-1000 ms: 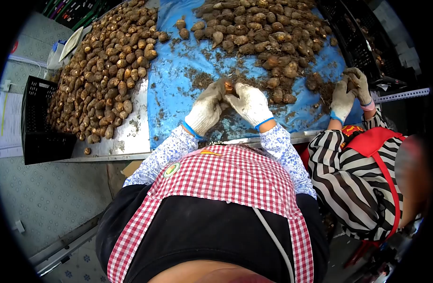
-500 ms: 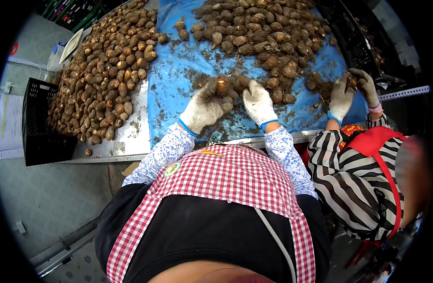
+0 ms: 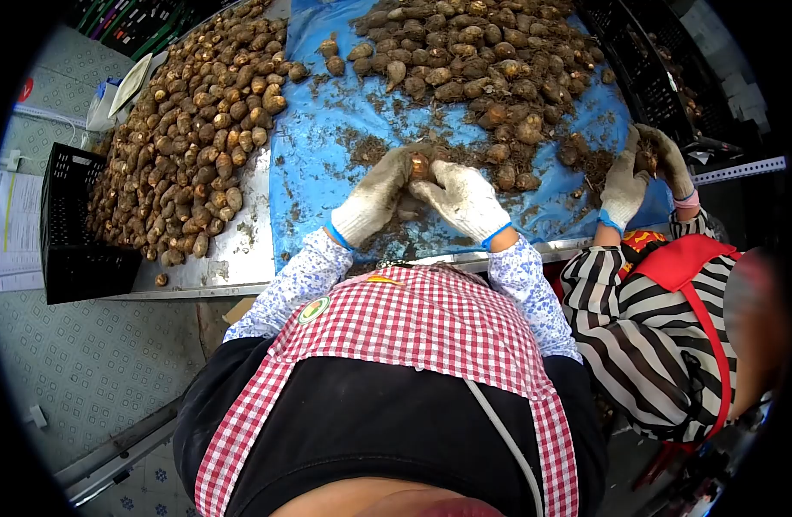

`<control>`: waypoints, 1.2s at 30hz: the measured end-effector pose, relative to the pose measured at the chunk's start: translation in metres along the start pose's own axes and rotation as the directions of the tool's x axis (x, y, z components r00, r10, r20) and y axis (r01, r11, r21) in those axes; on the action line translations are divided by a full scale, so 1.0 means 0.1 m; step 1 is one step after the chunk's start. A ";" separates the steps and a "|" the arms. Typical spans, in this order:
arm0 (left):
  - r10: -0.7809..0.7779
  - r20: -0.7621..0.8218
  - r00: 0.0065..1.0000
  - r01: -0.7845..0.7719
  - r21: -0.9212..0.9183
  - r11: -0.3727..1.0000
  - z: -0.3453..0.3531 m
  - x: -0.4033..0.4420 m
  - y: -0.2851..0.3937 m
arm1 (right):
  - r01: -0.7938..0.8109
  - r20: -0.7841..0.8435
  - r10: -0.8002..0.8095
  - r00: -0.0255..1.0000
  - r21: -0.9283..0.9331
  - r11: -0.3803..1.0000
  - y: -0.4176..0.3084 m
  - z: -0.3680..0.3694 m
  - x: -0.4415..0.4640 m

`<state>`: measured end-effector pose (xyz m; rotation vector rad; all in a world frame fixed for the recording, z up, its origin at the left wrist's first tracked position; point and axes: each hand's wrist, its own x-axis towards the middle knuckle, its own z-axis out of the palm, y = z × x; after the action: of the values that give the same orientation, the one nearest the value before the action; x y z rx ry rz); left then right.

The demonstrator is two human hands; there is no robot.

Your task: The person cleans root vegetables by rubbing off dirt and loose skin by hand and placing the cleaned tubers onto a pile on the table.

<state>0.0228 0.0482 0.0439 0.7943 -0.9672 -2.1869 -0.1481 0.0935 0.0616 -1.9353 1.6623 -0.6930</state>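
Observation:
Both of my hands wear white knit gloves with soiled fingers and meet above the blue sheet (image 3: pixel 314 202). A small brown taro corm (image 3: pixel 419 166) with a pale orange end shows between them. My left hand (image 3: pixel 372 191) is closed around it from the left. From the right, my right hand (image 3: pixel 467 198) presses its thumb and fingers against the same corm, partly hiding it. Beyond my hands lies a heap of rooty, soil-covered taro corms (image 3: pixel 499 69), with loose dirt and root bits scattered in front of it.
On the left, a large pile of cleaner taro corms (image 3: pixel 202 121) spreads over the metal table (image 3: pixel 241 250). A black crate (image 3: pixel 73 224) stands at the left edge, another black crate (image 3: pixel 646 69) at the right. Beside me, a co-worker's gloved hands (image 3: pixel 642 172) handle a corm.
My right hand has moved left and turned inward, so its fingers now meet the corm beside my left hand. The co-worker's hands have shifted slightly.

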 end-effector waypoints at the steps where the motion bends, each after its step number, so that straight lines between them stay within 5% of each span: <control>1: -0.042 0.125 0.991 0.056 -0.110 0.992 -0.09 0.01 0.03 | 0.043 -0.002 -0.043 0.999 0.029 0.999 0.00 0.00 0.00; 2: -0.068 0.250 0.966 0.123 -0.211 0.970 -0.15 0.03 0.10 | 0.136 -0.038 -0.138 0.990 -0.055 0.989 0.00 0.03 -0.01; 3: -0.079 0.373 0.924 0.200 -0.299 0.933 -0.17 0.03 0.15 | 0.023 0.019 -0.021 1.000 -0.108 0.994 -0.01 0.03 0.00; 4: -0.386 -0.230 0.893 0.236 -0.491 0.838 -0.10 0.01 0.12 | -0.087 0.067 0.099 0.993 -0.168 0.982 0.00 0.00 0.02; 5: -0.316 -0.079 0.946 0.225 -0.542 0.810 -0.17 0.02 0.07 | -0.192 0.105 0.221 0.970 -0.233 0.953 0.02 -0.03 0.05; 6: -0.226 0.070 0.972 0.223 -0.589 0.776 -0.29 0.03 0.00 | -0.135 -0.072 0.121 0.990 -0.224 0.965 0.20 0.06 0.01; 7: -0.118 0.210 0.971 0.226 -0.633 0.740 -0.39 0.05 -0.05 | -0.221 -0.102 0.202 0.974 -0.227 0.949 0.35 0.13 -0.05; 8: -0.252 -0.019 0.968 0.177 -0.659 0.731 -0.29 0.04 0.01 | -0.183 -0.168 0.155 0.973 -0.164 0.969 0.33 0.16 -0.08; 11: -0.123 0.236 0.964 0.244 -0.595 0.766 -0.33 0.04 -0.06 | -0.151 -0.199 0.163 0.966 0.074 0.986 0.21 0.15 -0.10; 12: -0.224 0.047 0.974 0.209 -0.573 0.792 -0.30 0.03 -0.07 | -0.153 -0.186 0.182 0.966 0.157 0.976 0.16 0.09 -0.08; 15: -0.067 -0.066 0.996 0.065 -0.039 0.997 -0.17 0.01 0.03 | -0.330 -0.085 0.345 0.935 0.147 0.932 0.10 0.00 -0.03; 16: -0.043 -0.106 0.993 0.049 0.050 0.998 -0.11 0.00 0.08 | -0.127 -0.074 0.349 0.934 0.844 0.521 0.42 0.33 -0.07; 19: 0.119 -0.152 0.981 -0.049 0.400 0.915 -0.05 -0.02 0.11 | -0.247 0.069 0.289 0.955 0.723 0.645 0.22 0.17 -0.05; 21: 0.297 -0.035 0.954 -0.188 0.703 0.686 -0.09 0.04 0.06 | -0.181 0.028 0.201 0.979 0.567 0.804 0.11 0.20 -0.07; 23: 0.230 -0.130 0.964 -0.054 0.756 0.652 -0.09 0.07 0.04 | -0.144 -0.064 0.163 0.985 0.232 0.962 -0.13 0.09 -0.09; 25: 0.202 -0.168 0.965 0.011 0.794 0.608 -0.16 0.12 0.04 | -0.196 -0.015 0.202 0.979 0.174 0.965 -0.24 0.00 -0.12; 26: 0.146 -0.230 0.962 0.025 0.608 0.793 -0.14 0.11 0.04 | -0.220 0.014 0.220 0.975 0.145 0.965 -0.26 0.00 -0.13; 28: 0.000 -0.303 0.953 0.040 0.124 0.991 -0.07 0.09 0.02 | 0.014 -0.093 0.019 0.996 0.343 0.939 -0.12 0.18 -0.16; 29: 0.010 -0.329 0.944 0.035 0.131 0.991 -0.09 0.09 -0.02 | 0.136 -0.164 -0.071 0.984 0.426 0.895 -0.09 0.21 -0.16; 31: 0.030 -0.368 0.929 0.030 0.154 0.988 -0.14 0.12 -0.09 | 0.012 -0.108 0.047 0.993 0.491 0.871 -0.05 0.20 -0.18; 32: -0.061 -0.411 0.910 0.202 0.310 0.929 -0.07 0.07 0.06 | -0.019 -0.121 0.097 0.988 0.523 0.852 -0.02 0.22 -0.18; 35: 0.406 -0.119 0.906 -0.195 0.735 0.650 -0.24 0.07 -0.03 | -0.071 -0.148 0.167 0.975 0.502 0.862 0.11 0.27 -0.19; 36: 0.400 -0.138 0.906 -0.151 0.777 0.611 -0.19 0.03 0.01 | -0.072 -0.164 0.167 0.972 0.469 0.880 0.09 0.26 -0.20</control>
<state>0.0343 0.0375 0.0330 1.2013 -1.7384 -1.2749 -0.1403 0.1130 0.0354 -1.4508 1.5368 -1.1471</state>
